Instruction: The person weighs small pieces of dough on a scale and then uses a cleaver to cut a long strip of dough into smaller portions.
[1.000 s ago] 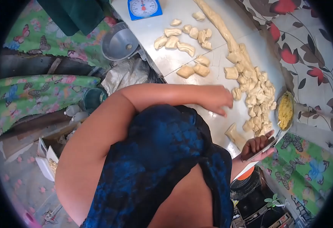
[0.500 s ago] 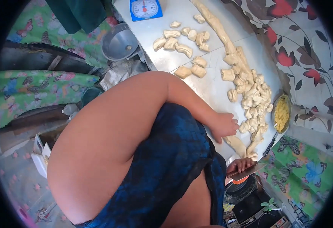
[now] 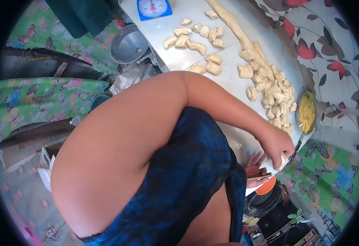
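Observation:
My left hand [image 3: 277,146] reaches across to the table's near right edge, its fingers closed on a pale piece of dough [image 3: 275,165], partly hidden by the fingers. Just beside it is my right hand [image 3: 255,169], with a flat dough scraper [image 3: 262,177] between thumb and fingers; some of its fingers point up toward the dough. A heap of cut dough pieces [image 3: 278,96] lies beyond my left hand. From the heap a long dough roll [image 3: 233,29] runs to the far edge. Several separate pieces [image 3: 196,48] sit farther left.
A blue dial scale [image 3: 154,9] stands at the table's far left corner. An oval dish of yellow paste [image 3: 307,112] and a dark-handled tool [image 3: 296,148] lie along the right edge. Beside the table is a grey basin [image 3: 131,45]; an orange round thing [image 3: 265,186] shows below my hands.
My left hand has moved right and down from the tabletop to meet my right hand and now grips dough. The scraper has turned, and the right hand's fingers have lifted.

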A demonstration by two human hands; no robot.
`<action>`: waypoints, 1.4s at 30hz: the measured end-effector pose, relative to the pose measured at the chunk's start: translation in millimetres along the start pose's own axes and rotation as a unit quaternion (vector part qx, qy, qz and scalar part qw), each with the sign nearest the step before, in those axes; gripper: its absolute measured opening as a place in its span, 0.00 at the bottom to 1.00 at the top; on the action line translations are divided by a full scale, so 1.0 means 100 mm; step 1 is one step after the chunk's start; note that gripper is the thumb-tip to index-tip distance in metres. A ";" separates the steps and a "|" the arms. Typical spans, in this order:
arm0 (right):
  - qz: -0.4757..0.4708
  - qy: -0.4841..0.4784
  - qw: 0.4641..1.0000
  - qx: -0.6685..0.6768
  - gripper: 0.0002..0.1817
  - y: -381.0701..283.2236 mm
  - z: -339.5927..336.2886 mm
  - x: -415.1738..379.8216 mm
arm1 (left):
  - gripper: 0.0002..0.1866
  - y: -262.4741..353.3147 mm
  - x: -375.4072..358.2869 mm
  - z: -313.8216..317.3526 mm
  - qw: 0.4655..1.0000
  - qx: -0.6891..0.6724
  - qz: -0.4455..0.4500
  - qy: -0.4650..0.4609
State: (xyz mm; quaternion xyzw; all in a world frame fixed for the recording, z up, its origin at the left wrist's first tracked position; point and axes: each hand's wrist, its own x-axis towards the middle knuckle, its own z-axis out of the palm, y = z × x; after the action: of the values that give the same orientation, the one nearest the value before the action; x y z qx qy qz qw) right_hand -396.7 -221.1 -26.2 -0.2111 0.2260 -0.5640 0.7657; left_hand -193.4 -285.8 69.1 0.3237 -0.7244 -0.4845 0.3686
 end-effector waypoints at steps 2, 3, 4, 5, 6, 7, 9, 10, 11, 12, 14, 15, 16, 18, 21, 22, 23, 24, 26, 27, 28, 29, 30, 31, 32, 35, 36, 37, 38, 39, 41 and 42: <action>-0.084 0.006 0.996 0.022 0.18 -0.14 -0.26 0.25 | 0.18 0.24 -0.24 -0.27 0.999 -0.014 0.030 0.008; -0.117 -0.016 0.992 0.041 0.19 -0.22 -0.35 0.38 | 0.17 0.27 -0.38 -0.39 0.998 -0.026 0.050 0.024; -0.109 -0.062 0.991 0.055 0.19 -0.30 -0.42 0.51 | 0.15 0.28 -0.54 -0.53 0.996 -0.039 0.070 0.040; -0.101 -0.107 0.987 0.068 0.20 -0.33 -0.44 0.60 | 0.15 0.37 -0.75 -0.70 0.999 -0.010 0.017 0.043; -0.137 -0.054 0.989 0.024 0.21 -0.33 -0.25 0.65 | 0.15 0.36 -0.96 -0.80 0.996 -0.038 -0.001 0.075; -0.131 -0.009 0.990 -0.044 0.26 -0.36 -0.13 0.70 | 0.15 0.35 -1.18 -0.90 0.994 -0.057 -0.027 0.087; -0.096 -0.124 0.987 0.038 0.34 -0.48 -0.10 0.75 | 0.16 0.31 -1.60 -1.00 0.985 0.055 -0.116 0.114; -0.082 -0.155 0.984 0.022 0.36 -0.53 -0.03 0.76 | 0.18 0.26 -1.76 -0.98 0.969 0.136 -0.165 0.122; -0.066 -0.185 0.980 0.008 0.38 -0.59 0.09 0.77 | 0.18 0.20 -1.87 -0.90 0.972 0.126 -0.161 0.113; -0.012 -0.200 0.980 -0.001 0.34 -0.60 0.33 0.76 | 0.20 0.11 -1.98 -0.78 0.953 0.152 -0.202 0.170; 0.038 -0.078 0.990 -0.107 0.34 -0.79 0.13 0.94 | 0.22 -0.14 -2.16 -0.57 0.927 0.173 -0.245 0.223; 0.089 0.038 0.974 -0.205 0.33 -0.83 0.06 1.01 | 0.23 -0.31 -2.26 -0.49 0.924 0.222 -0.223 0.217; 0.112 0.048 0.951 -0.286 0.31 -0.76 0.13 1.01 | 0.23 -0.37 -2.32 -0.44 0.918 0.271 -0.200 0.212; 0.177 0.104 0.878 -0.432 0.32 -0.75 0.04 1.04 | 0.25 -0.47 -2.41 -0.36 0.915 0.271 -0.198 0.222; 0.217 0.097 0.817 -0.525 0.34 -0.85 0.01 0.95 | 0.29 -0.50 -2.47 -0.30 0.915 0.241 -0.211 0.244; 0.167 0.085 0.818 -0.544 0.34 -0.88 0.06 0.91 | 0.30 -0.50 -2.47 -0.28 0.910 0.243 -0.210 0.263; 0.116 0.072 0.817 -0.561 0.34 -0.86 0.17 0.86 | 0.31 -0.50 -2.45 -0.26 0.904 0.245 -0.208 0.280; 0.111 0.092 0.833 -0.535 0.31 -0.86 0.31 0.83 | 0.34 -0.51 -2.42 -0.26 0.903 0.244 -0.219 0.277; 0.092 0.061 0.866 -0.487 0.31 -0.73 0.63 0.78 | 0.35 -0.58 -2.38 -0.22 0.896 0.260 -0.201 0.299; 0.070 0.032 0.898 -0.432 0.30 -0.63 0.78 0.77 | 0.36 -0.60 -2.37 -0.20 0.888 0.281 -0.181 0.317; 0.059 -0.004 0.904 -0.424 0.32 -0.47 1.01 0.73 | 0.37 -0.60 -2.37 -0.21 0.890 0.281 -0.183 0.310; 0.052 -0.046 0.906 -0.418 0.34 -0.34 1.05 0.77 | 0.37 -0.63 -2.37 -0.21 0.889 0.280 -0.183 0.312; 0.033 -0.051 0.890 -0.452 0.34 -0.14 1.20 0.75 | 0.37 -0.66 -2.38 -0.19 0.885 0.285 -0.178 0.321; 0.013 -0.055 0.872 -0.486 0.34 0.07 1.38 0.69 | 0.36 -0.68 -2.38 -0.18 0.882 0.289 -0.174 0.330; 0.013 -0.090 0.857 -0.507 0.34 0.25 1.54 0.63 | 0.36 -0.68 -2.38 -0.18 0.881 0.289 -0.172 0.331; -0.028 -0.225 0.759 -0.611 0.31 0.62 1.66 0.64 | 0.33 -0.70 -2.37 -0.15 0.880 0.289 -0.170 0.336; -0.010 -0.237 0.755 -0.611 0.30 0.72 1.70 0.61 | 0.29 -0.74 -2.36 -0.13 0.870 0.319 -0.165 0.339; 0.008 -0.249 0.752 -0.611 0.30 0.81 1.75 0.56 | 0.26 -0.76 -2.35 -0.11 0.858 0.349 -0.159 0.341; 0.009 -0.255 0.737 -0.626 0.30 0.88 1.79 0.54 | 0.26 -0.77 -2.35 -0.09 0.858 0.350 -0.157 0.342; 0.009 -0.261 0.722 -0.641 0.29 0.94 1.82 0.53 | 0.24 -0.78 -2.35 -0.09 0.858 0.348 -0.163 0.340; -0.024 -0.284 0.693 -0.662 0.28 1.01 1.80 0.53 | 0.22 -0.78 -2.38 -0.10 0.858 0.346 -0.169 0.339; -0.022 -0.288 0.684 -0.670 0.28 1.03 1.81 0.50 | 0.22 -0.79 -2.40 -0.11 0.868 0.334 -0.164 0.329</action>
State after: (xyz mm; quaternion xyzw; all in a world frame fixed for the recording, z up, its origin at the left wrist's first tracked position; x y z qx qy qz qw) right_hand -198.7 -228.8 54.8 -0.8248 0.3072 -0.1903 0.4349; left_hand -51.2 -118.1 -55.5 0.6823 -0.6161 -0.1327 0.3705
